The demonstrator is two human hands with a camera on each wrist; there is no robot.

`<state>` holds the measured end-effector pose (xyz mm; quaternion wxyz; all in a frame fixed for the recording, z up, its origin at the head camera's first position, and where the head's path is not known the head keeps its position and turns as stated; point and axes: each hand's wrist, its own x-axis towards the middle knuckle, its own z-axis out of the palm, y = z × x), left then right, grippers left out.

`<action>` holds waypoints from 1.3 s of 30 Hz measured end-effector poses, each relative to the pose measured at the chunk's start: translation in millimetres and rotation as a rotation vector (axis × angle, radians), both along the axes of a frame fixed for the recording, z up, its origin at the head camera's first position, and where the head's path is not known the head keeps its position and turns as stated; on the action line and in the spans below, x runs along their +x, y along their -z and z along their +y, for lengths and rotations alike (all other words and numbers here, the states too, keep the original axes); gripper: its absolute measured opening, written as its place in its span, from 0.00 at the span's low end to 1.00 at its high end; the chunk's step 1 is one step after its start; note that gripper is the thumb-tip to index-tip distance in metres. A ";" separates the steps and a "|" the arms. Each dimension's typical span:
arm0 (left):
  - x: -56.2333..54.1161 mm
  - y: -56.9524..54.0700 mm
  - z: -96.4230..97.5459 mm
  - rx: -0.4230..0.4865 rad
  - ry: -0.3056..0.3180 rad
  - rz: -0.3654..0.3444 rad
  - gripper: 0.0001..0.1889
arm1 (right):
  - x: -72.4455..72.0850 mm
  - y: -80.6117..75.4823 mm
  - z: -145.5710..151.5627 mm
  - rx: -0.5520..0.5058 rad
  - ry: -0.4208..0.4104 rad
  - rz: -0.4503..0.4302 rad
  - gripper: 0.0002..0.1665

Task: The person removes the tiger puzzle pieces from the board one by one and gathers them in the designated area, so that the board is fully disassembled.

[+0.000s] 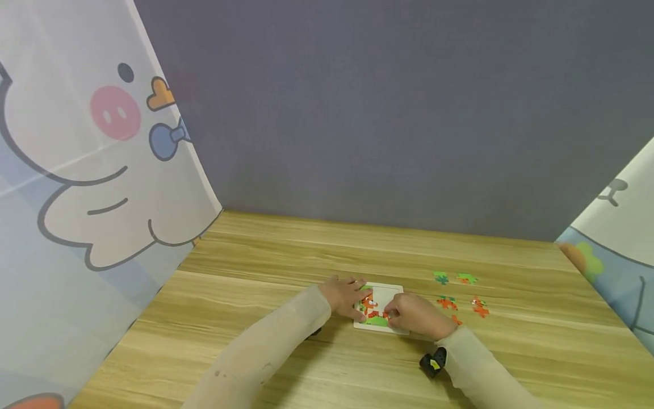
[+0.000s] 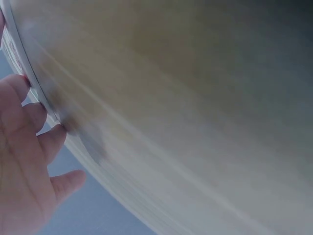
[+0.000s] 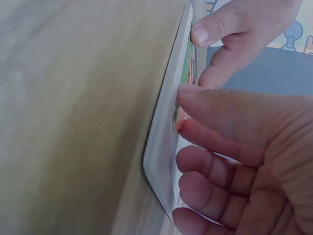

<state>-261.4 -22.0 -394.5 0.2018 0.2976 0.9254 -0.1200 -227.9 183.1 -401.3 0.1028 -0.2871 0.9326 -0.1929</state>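
A small white puzzle tray (image 1: pixel 386 291) lies on the wooden table, with green and orange pieces (image 1: pixel 377 321) fitted along its left and lower parts. My left hand (image 1: pixel 344 296) rests on the tray's left side, fingers spread. At the lower right of the tray, my right hand (image 1: pixel 420 316) pinches an orange jigsaw piece (image 3: pixel 180 118) between thumb and forefinger. That piece touches or nearly touches the tray; the fingers cover most of it. In the left wrist view the left hand's fingertips (image 2: pixel 58 129) reach the tray's edge.
Several loose jigsaw pieces lie right of the tray, among them a green one (image 1: pixel 441 278), a green-orange one (image 1: pixel 466 278) and an orange one (image 1: pixel 479 307). Behind the table (image 1: pixel 286 244) stands a grey panel (image 1: pixel 383 113). Cartoon-printed cloth (image 1: pixel 102 199) hangs at the left.
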 end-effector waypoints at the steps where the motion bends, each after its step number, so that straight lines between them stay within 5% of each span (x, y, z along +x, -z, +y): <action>1: 0.6 -0.8 -0.2 -0.003 -0.002 0.000 0.41 | -0.4 -0.2 -0.2 -0.009 0.000 -0.014 0.09; 12: 6.6 -8.6 2.3 -0.068 0.008 0.016 0.42 | -3.4 0.0 -2.5 -0.061 0.038 -0.120 0.05; 27: 6.7 -7.9 4.3 -0.099 0.025 0.039 0.41 | -2.4 2.3 0.3 -0.162 0.041 -0.151 0.05; 39: 5.9 -7.7 2.5 -0.090 0.023 0.014 0.41 | 0.5 5.5 5.6 -0.354 0.004 -0.213 0.02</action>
